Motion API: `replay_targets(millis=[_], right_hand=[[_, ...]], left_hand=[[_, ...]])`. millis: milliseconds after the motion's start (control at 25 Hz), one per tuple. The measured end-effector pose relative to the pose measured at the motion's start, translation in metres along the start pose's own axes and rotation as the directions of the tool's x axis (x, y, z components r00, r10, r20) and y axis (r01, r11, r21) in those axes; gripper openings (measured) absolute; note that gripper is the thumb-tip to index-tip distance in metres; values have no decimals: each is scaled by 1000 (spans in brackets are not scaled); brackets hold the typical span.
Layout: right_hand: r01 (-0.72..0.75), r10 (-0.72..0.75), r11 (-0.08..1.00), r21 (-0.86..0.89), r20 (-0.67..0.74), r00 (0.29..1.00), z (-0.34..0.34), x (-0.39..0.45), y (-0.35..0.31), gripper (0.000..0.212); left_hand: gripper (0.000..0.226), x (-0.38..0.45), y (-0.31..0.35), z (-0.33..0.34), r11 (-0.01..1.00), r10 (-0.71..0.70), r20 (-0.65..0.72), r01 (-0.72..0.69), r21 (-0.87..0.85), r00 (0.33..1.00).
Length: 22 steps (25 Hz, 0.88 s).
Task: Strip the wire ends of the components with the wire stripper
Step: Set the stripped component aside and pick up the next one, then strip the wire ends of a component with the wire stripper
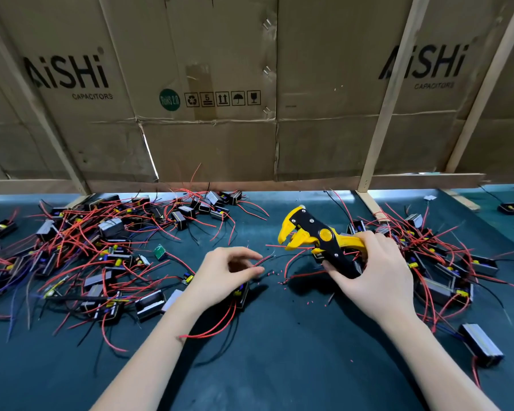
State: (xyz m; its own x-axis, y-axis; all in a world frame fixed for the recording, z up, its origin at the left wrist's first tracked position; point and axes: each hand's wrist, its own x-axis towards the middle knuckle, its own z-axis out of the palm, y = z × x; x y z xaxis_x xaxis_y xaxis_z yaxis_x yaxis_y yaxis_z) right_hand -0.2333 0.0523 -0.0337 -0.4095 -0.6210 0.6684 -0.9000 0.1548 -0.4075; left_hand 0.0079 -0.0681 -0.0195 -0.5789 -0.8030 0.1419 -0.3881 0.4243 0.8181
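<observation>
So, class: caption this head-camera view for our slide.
Right hand grips yellow wire stripper; left hand pinches a red wire.

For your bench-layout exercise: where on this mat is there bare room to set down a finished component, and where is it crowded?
Bare mat lies between the forearms and near the front edge, and behind the wire stripper toward the cardboard wall. Crowded: left pile and right pile. Red insulation scraps dot the centre.

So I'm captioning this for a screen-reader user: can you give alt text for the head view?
A person's right hand grips a yellow and black wire stripper, jaws open, while the left hand pinches a red wire of a component just short of it. Piles of components with red wires lie on a dark green mat before a cardboard wall.
</observation>
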Motion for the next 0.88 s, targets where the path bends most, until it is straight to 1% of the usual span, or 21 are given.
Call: replay_targets(millis=[80,160,240,320,400,600,680,800,880], right_hand=[[30,-32,998,-56,-31,999,0,4,4,52],[33,-38,993,-109,-41,998,2,4,9,55],[29,-36,986,-163,-40,999,3,3,12,60],[35,-42,976,-213,-30,999,4,4,13,61],[46,-49,971,-234,-8,999,5,4,12,61],[61,-50,972,-225,54,997,6,-1,7,60],[49,-38,972,-230,50,998,4,0,10,60],[31,-20,969,-245,49,999,3,1,11,62],[32,-19,969,-246,57,998,4,1,9,63]], left_hand=[[5,-1,-1,7,993,-45,44,49,-111,998],[8,-6,-4,14,977,-87,53,96,-190,995],[11,-13,-6,18,955,-102,28,105,-278,994],[9,-16,-6,19,930,-103,-18,90,-357,994],[8,-17,-6,17,928,-106,-32,87,-362,994],[2,-20,-7,18,972,-34,90,54,-229,995],[5,-19,-4,21,965,-17,84,39,-260,996],[8,-19,0,16,930,-37,63,58,-364,997],[8,-20,-1,13,938,-51,58,68,-341,997]])
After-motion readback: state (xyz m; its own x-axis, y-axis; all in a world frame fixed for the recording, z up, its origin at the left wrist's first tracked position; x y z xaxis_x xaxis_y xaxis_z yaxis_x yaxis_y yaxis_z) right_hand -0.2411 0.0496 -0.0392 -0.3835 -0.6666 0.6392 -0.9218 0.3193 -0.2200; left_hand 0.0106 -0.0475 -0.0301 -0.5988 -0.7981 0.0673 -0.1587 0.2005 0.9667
